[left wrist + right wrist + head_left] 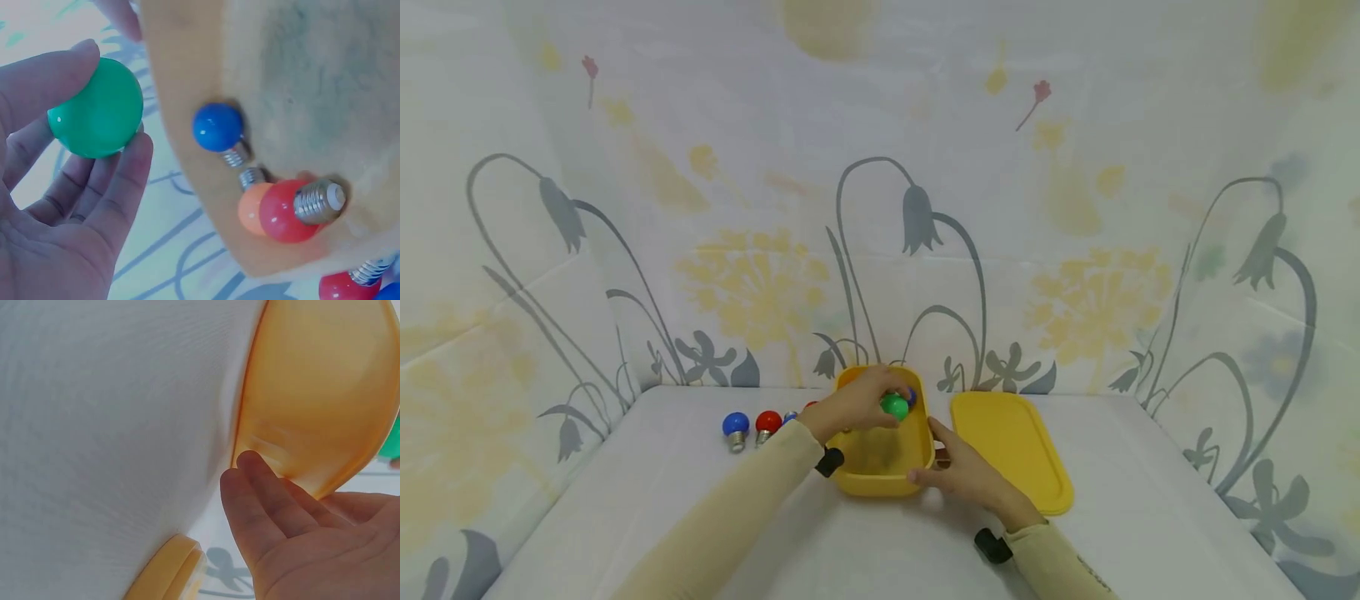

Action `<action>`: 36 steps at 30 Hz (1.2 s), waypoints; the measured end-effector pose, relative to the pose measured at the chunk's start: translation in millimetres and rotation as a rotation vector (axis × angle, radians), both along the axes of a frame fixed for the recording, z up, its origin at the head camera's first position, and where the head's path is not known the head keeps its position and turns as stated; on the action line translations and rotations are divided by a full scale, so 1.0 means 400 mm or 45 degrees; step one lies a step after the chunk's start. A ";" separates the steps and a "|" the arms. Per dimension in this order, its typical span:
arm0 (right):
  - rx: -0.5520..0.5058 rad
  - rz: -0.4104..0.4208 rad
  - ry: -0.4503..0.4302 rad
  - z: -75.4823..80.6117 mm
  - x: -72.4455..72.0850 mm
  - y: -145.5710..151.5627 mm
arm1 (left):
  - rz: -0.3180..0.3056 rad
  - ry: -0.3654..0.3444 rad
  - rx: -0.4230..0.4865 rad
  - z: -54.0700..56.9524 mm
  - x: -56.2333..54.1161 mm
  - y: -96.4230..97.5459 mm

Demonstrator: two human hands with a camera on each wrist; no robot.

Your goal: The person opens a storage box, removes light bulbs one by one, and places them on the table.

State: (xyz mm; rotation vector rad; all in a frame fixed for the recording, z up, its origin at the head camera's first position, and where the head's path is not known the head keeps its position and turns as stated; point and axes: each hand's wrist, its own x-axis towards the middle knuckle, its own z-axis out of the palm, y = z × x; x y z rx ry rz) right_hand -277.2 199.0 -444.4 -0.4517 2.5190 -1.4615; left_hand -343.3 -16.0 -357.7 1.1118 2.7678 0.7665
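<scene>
My left hand (859, 402) pinches a green light bulb (103, 112) by its round globe, the thumb on one side and fingertips on the other. In the head view it is over the far right part of a yellow plastic box (880, 487). Inside the box, the left wrist view shows a blue bulb (217, 127), an orange bulb (251, 209) and a red bulb (284, 215). My right hand (972, 477) rests against the box's right wall, thumb at the near corner. Its fingers (269, 500) lie fairly straight along the wall in the right wrist view.
A yellow lid (1009, 450) lies flat on the white table (1120, 467) right of the box. To the left lie a blue bulb (735, 423), a red bulb (768, 422) and others partly hidden behind the left forearm. A flower-printed cloth (880, 275) hangs behind.
</scene>
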 end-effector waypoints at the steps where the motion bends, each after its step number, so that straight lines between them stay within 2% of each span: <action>1: 0.001 -0.003 -0.003 0.001 0.001 0.000 | 0.009 -0.003 0.013 0.000 0.007 -0.010; 10: 0.053 -0.050 -0.004 -0.002 0.004 -0.005 | 0.039 0.038 0.168 -0.018 0.069 -0.115; 13: 0.053 -0.052 0.003 -0.003 0.003 -0.008 | 0.074 0.017 0.230 -0.017 0.088 -0.151; 17: 0.046 -0.065 -0.006 -0.003 0.003 -0.011 | 0.129 -0.013 0.261 -0.022 0.110 -0.200; 21: 0.060 -0.071 0.004 0.000 0.002 -0.011 | 0.159 0.028 0.282 -0.037 0.126 -0.241; 25: 0.074 -0.068 0.009 0.000 0.000 -0.012 | 0.205 0.045 0.303 -0.062 0.134 -0.275; 32: 0.087 -0.089 -0.012 0.002 0.000 -0.013 | 0.334 -0.044 0.330 -0.125 0.141 -0.309; 36: 0.070 -0.091 -0.013 0.003 0.002 -0.014 | 0.366 -0.061 0.319 -0.161 0.133 -0.315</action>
